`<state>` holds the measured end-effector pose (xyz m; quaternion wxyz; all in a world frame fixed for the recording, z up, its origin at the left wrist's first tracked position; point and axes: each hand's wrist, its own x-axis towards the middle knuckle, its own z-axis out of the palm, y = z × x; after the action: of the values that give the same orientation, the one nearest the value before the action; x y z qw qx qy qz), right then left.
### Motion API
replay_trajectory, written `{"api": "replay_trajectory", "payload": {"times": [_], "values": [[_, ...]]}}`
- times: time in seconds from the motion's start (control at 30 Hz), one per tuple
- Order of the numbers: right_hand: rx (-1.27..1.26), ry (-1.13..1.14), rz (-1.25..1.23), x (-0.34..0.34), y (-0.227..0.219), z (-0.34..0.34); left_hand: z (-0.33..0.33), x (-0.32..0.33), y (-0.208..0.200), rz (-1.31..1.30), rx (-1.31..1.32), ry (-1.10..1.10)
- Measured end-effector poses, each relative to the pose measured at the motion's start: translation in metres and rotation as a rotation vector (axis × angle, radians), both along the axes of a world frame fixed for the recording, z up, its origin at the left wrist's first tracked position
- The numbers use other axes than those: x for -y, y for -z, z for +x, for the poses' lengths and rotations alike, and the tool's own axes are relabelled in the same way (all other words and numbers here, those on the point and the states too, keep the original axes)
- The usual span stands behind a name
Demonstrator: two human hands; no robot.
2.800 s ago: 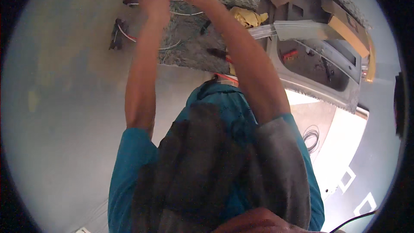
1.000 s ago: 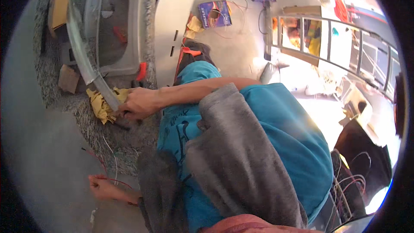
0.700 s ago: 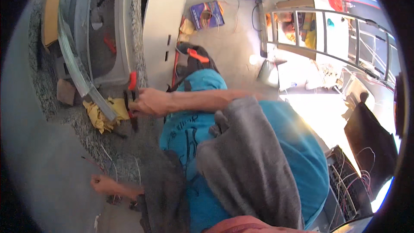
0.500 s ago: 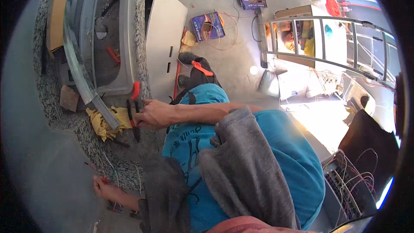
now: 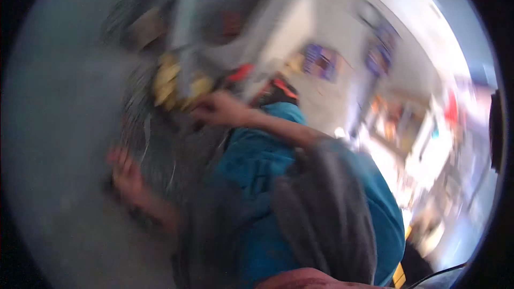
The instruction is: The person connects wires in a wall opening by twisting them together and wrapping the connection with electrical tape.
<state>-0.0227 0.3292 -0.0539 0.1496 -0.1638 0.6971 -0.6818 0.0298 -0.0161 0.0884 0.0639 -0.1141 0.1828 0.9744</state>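
Observation:
Motion smears the head view. My right hand reaches in with its fingers curled over the dark stone counter, just beside a crumpled yellow paper. A dark shape shows under its fingertips, too blurred to name. Lower on the left, my left hand is raised near the grey wall; its fingers are blurred, and whether they hold anything does not show. Pale thin wires rise from the counter between my hands. A red piece lies just beyond my right hand.
A long pale channel runs onto the yellow paper. Purple boxes stand on the floor farther off. An open cardboard box with mixed contents is at the right, by bright sunlight.
The view has swung, so the counter, boxes and floor appear shifted right. Both hands appear higher in view. The dark tool beside my right hand earlier is no longer distinct.

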Motion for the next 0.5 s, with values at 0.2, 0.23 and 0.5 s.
{"api": "replay_trajectory", "payload": {"times": [0.2,0.23,0.5], "values": [[0.290,-0.060,-0.287,0.001,0.002,-0.059,-0.029,-0.058,-0.059,-0.997,-0.152,-0.418],[0.294,-0.117,-0.269,0.012,-0.006,-0.067,-0.022,-0.064,-0.065,-0.993,-0.124,-0.473],[0.570,-0.382,-0.184,0.112,-0.007,-0.107,0.012,-0.119,-0.083,-1.363,-0.004,-0.741]]}}
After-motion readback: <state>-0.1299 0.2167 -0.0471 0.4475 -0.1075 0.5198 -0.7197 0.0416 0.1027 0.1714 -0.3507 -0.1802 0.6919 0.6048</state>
